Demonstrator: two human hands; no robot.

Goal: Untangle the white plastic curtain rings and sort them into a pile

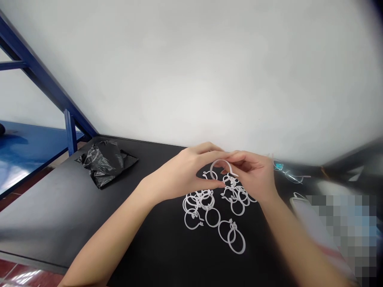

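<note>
A white plastic curtain ring (213,167), its loop gapped, is held up between my two hands above the table. My right hand (254,169) is closed, with thumb and fingers pinching the ring's right end. My left hand (188,171) curves round the ring from the left, index finger along its top and thumb below; the exact contact is partly hidden. Under the hands lie several more white rings (212,217) with small clip ends, in a loose group on the black table (161,243). Some of these overlap or are covered by my hands.
A crumpled black plastic bag (104,163) lies at the table's back left. Eyeglasses (291,176) rest at the back right, near a phone-like flat object (311,223) beside a blurred area. A white wall (191,79) rises behind; a blue metal frame (44,75) stands left.
</note>
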